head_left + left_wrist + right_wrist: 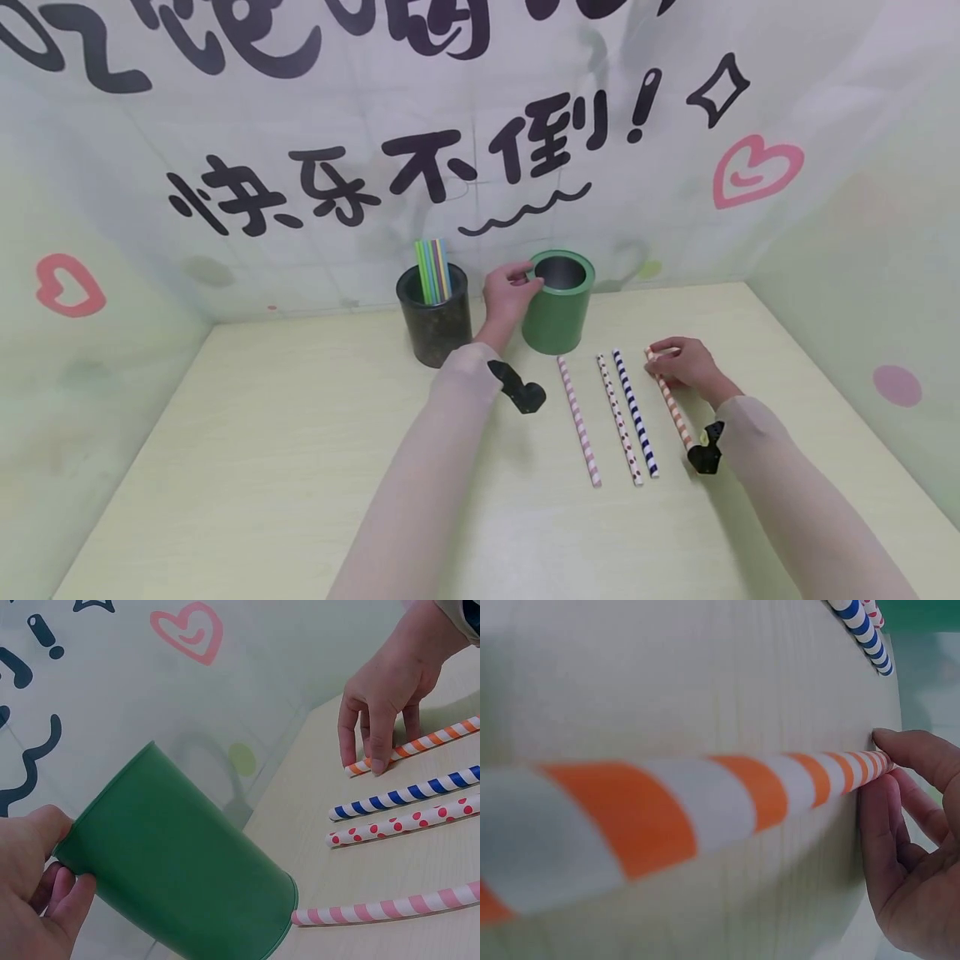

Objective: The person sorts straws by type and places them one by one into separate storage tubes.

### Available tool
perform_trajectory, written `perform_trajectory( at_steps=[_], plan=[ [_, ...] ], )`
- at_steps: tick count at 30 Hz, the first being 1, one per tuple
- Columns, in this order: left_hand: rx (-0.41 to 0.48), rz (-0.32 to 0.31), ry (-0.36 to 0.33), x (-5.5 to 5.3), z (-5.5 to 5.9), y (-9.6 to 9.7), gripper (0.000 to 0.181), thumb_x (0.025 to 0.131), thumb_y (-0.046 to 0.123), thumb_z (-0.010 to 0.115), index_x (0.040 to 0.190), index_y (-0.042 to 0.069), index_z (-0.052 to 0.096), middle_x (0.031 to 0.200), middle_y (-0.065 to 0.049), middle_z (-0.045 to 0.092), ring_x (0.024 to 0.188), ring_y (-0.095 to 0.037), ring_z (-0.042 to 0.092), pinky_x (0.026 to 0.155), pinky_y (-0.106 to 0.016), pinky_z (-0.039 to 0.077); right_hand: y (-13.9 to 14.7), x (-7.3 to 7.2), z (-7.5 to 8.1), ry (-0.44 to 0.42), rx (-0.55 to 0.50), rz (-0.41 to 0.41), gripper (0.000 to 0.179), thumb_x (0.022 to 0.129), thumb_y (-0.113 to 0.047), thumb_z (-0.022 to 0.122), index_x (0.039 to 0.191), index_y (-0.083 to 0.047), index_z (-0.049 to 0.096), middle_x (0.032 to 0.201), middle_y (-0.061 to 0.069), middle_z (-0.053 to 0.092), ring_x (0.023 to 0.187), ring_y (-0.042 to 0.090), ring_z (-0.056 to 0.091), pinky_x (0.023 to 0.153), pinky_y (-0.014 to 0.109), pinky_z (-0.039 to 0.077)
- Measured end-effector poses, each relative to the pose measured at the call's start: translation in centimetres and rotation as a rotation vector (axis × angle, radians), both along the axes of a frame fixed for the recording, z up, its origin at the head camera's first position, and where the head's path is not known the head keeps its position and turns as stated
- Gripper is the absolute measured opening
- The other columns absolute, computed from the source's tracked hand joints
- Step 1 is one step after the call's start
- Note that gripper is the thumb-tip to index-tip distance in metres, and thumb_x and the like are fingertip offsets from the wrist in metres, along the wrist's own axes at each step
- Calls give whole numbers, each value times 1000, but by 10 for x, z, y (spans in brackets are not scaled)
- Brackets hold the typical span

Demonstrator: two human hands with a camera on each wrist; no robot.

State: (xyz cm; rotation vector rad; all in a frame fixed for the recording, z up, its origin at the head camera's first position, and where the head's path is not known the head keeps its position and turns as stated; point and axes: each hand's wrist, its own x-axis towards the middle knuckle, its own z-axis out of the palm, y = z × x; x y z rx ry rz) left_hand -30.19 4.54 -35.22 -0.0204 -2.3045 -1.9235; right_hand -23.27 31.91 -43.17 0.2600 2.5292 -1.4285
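My left hand grips the rim of a green cup, an upright cylinder with a dark inside. In the left wrist view the thumb and curled fingers sit at the cup's rim. To the right, my right hand pinches the far end of an orange-and-white striped paper straw between thumb and fingers. In the right wrist view that straw stretches toward the camera from the fingertips. Beside it lie a blue-striped straw, a red-dotted straw and a pink-striped straw.
A black cup left of the green one holds several thin coloured straws. Both cups stand near the back of the pale tabletop. Behind rises a printed backdrop, with side panels at left and right.
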Motion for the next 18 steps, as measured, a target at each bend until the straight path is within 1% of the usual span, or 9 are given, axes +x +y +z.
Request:
perform_trajectory(
  at_steps=[4,9,12,15,18],
  plan=[
    [0,1,-5,0,0,0,30,78,4,70,108,2,66,102,-13,63,92,-19,58,78,-22,51,-2,-1,0,-10,14,-15,46,85,-9,64,123,7,46,89,10,60,64,10,58,57,25,54],
    [-11,15,-8,1,0,-2,31,78,5,70,108,3,67,103,-12,63,93,-19,58,78,-22,51,-3,-1,1,-15,0,-26,45,85,-8,63,123,8,46,90,11,59,64,10,59,57,25,54],
    [-15,23,-11,1,0,-2,30,78,5,70,108,4,67,103,-12,63,93,-19,58,78,-23,51,-3,-2,4,-21,-26,-8,45,85,-8,63,123,10,45,84,7,60,62,9,59,57,25,54],
    [-14,23,-14,0,0,-2,30,78,5,70,108,4,67,102,-11,63,93,-19,59,78,-22,51,1,-3,9,-53,-73,12,46,86,-8,61,124,12,43,75,1,62,60,8,59,56,25,53],
    [-11,17,-17,0,0,0,30,78,5,71,107,3,67,101,-11,63,92,-18,58,77,-22,51,8,-4,13,-94,-112,36,48,87,-9,59,126,13,40,72,-1,63,60,8,60,56,24,53]
  ],
)
